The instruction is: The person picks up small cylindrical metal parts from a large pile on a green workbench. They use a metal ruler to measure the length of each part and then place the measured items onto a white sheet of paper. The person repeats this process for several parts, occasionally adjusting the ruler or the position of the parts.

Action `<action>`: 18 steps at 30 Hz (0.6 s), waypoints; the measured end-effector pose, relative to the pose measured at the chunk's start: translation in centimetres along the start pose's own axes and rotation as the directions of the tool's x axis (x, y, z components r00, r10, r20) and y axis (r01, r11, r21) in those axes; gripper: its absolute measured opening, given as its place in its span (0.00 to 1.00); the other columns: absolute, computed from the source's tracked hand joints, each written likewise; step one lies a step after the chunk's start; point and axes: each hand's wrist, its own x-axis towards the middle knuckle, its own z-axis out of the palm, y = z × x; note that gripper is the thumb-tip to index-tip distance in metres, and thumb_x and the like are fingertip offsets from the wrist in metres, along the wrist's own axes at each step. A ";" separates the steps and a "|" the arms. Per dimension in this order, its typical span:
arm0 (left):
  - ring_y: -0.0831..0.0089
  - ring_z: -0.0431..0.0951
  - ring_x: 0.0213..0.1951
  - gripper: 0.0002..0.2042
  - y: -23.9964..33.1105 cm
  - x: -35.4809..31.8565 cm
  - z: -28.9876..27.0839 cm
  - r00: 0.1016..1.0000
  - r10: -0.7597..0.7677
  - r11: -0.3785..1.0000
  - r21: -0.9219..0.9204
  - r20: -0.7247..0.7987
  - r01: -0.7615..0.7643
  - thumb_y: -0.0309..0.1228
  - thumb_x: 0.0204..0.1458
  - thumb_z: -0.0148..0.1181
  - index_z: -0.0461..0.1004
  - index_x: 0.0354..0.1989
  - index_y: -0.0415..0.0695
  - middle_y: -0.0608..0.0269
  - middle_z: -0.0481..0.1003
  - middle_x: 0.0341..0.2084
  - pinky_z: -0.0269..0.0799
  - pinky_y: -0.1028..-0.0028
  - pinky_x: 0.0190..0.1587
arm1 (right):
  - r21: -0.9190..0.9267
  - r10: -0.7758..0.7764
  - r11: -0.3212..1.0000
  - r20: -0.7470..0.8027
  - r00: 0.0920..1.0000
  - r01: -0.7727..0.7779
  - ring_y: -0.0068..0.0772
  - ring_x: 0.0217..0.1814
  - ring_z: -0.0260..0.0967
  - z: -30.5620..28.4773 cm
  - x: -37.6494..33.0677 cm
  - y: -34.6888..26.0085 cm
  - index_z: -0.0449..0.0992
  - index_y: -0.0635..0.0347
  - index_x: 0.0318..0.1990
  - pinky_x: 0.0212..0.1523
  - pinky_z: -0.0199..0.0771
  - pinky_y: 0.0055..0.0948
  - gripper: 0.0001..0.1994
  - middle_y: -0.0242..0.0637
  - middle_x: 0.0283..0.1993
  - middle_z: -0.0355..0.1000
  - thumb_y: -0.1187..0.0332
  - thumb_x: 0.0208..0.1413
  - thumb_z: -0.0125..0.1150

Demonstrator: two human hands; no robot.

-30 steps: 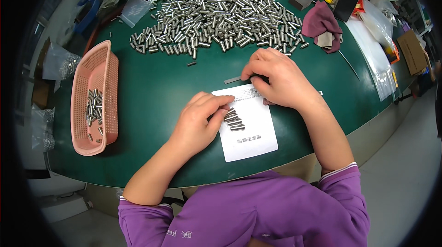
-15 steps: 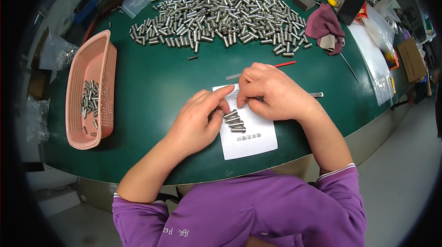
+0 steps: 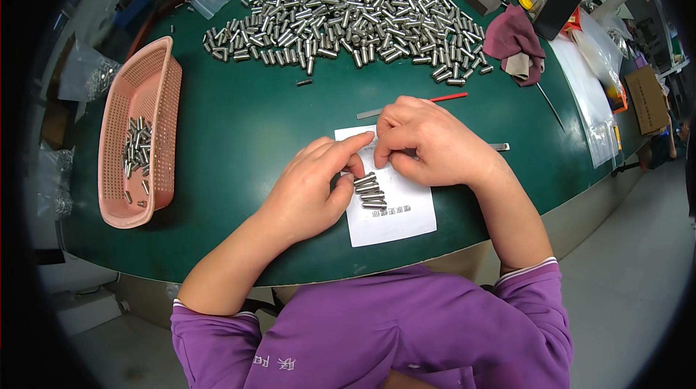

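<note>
Left hand [image 3: 308, 189] and right hand [image 3: 428, 144] meeting over white paper slip [image 3: 395, 211], fingertips pressed together beside small row of metal pins [image 3: 370, 190]; whether pinching one, cannot tell.

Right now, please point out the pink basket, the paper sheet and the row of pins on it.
Basket [image 3: 161, 81]: head view, right rim.
Paper [image 3: 395, 218]: head view, bare lower part.
Pins [image 3: 371, 191]: head view, middle of row.

The green table [image 3: 239, 135] carries a big heap of metal pins [image 3: 348, 8] at 12 o'clock. A pink basket [image 3: 138, 135] lies at 9 o'clock, a white paper sheet [image 3: 395, 215] at centre, a purple cloth [image 3: 511, 34] at 2 o'clock.
</note>
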 end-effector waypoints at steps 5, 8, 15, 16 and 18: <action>0.66 0.73 0.36 0.29 0.1 0.0 0.0 1.000 0.018 1.000 0.000 -0.002 -0.018 0.15 0.44 0.53 0.67 0.60 0.43 0.63 0.76 0.31 0.70 0.68 0.44 | 0.005 0.001 1.000 -0.001 1.000 -0.001 0.35 0.36 0.65 0.0 0.0 0.1 0.79 0.54 0.26 0.42 0.67 0.33 0.08 0.30 0.28 0.66 0.78 0.38 0.56; 0.66 0.74 0.36 0.29 0.2 -0.1 0.0 1.000 0.019 1.000 -0.003 0.003 -0.019 0.15 0.44 0.53 0.67 0.59 0.43 0.63 0.76 0.31 0.70 0.68 0.45 | 0.001 0.004 1.000 0.005 1.000 -0.004 0.35 0.36 0.65 0.0 0.0 0.1 0.79 0.54 0.26 0.42 0.67 0.33 0.08 0.30 0.28 0.66 0.78 0.38 0.56; 0.66 0.74 0.36 0.28 0.1 -0.2 0.1 0.999 0.032 0.999 0.002 0.010 -0.032 0.15 0.44 0.53 0.68 0.59 0.43 0.63 0.76 0.31 0.70 0.68 0.45 | -0.007 -0.002 1.000 0.015 1.000 0.002 0.36 0.36 0.65 -0.1 0.0 0.1 0.79 0.55 0.25 0.42 0.67 0.33 0.08 0.30 0.29 0.67 0.78 0.38 0.56; 0.66 0.74 0.36 0.28 0.2 -0.2 0.1 0.999 0.032 0.999 0.001 0.012 -0.032 0.15 0.44 0.54 0.68 0.59 0.43 0.63 0.76 0.31 0.70 0.68 0.45 | -0.009 -0.006 1.000 0.017 1.000 0.006 0.36 0.36 0.65 -0.1 0.0 0.1 0.79 0.55 0.25 0.42 0.67 0.33 0.08 0.30 0.29 0.67 0.78 0.38 0.56; 0.66 0.74 0.36 0.28 0.3 -0.1 0.0 0.999 0.031 1.000 -0.002 0.017 -0.031 0.15 0.44 0.54 0.68 0.58 0.43 0.63 0.76 0.31 0.70 0.68 0.45 | -0.005 -0.010 1.000 0.019 1.000 0.011 0.36 0.36 0.65 -0.1 0.0 0.2 0.79 0.55 0.26 0.42 0.67 0.33 0.08 0.31 0.29 0.68 0.78 0.38 0.56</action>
